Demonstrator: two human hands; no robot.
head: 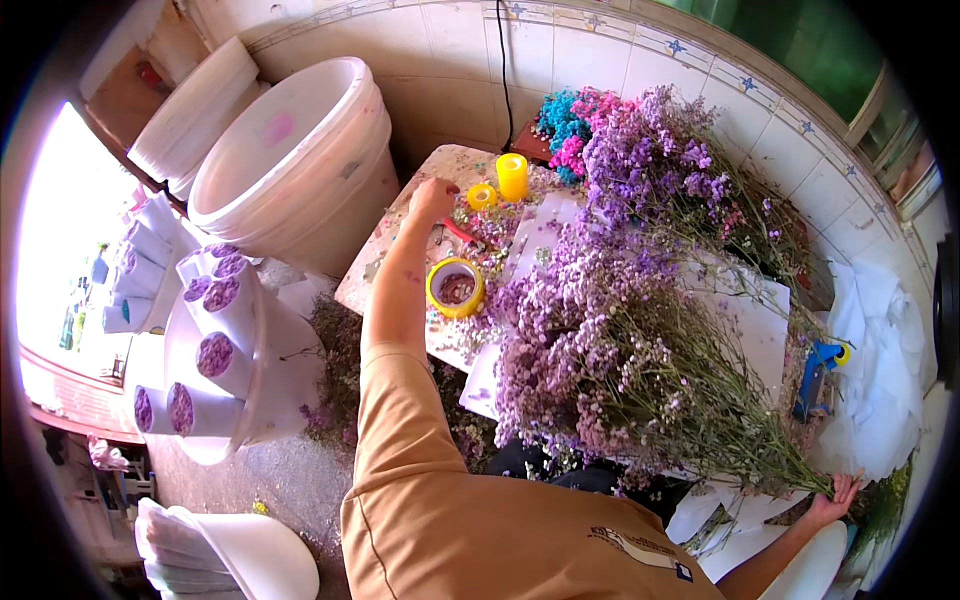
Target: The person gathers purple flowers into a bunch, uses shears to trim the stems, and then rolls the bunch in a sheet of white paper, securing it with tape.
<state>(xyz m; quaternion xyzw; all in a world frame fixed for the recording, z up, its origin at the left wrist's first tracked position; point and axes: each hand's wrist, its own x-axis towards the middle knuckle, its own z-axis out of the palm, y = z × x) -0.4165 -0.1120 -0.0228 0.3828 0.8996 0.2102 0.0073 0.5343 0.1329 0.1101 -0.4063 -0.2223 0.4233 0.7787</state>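
My right hand (pixel 831 498) grips the gathered stems of a large bunch of pale purple dried flowers (pixel 577 360). The blooms spread across white paper sheets (pixel 739 330) on the worktable. My left hand (pixel 433 198) is at the table's far left edge, fingers bent; whether it holds anything is hidden. Just below it lies a red-handled cutting tool (pixel 463 234), partly among loose petals. Beside that hand are a small yellow tape roll (pixel 481 197) and an upright stack of yellow tape (pixel 513 178). Nearer to me sits a wide yellow tape roll (pixel 480 289).
Purple flowers (pixel 645 165) are heaped at the back, near blue blooms (pixel 561 120) and pink ones. A blue tape dispenser (pixel 814 379) stands at right by white sheeting (pixel 874 360). Large white tubs (pixel 300 187) stand left, with paper-wrapped bunches (pixel 225 364) in a bucket (pixel 281 375).
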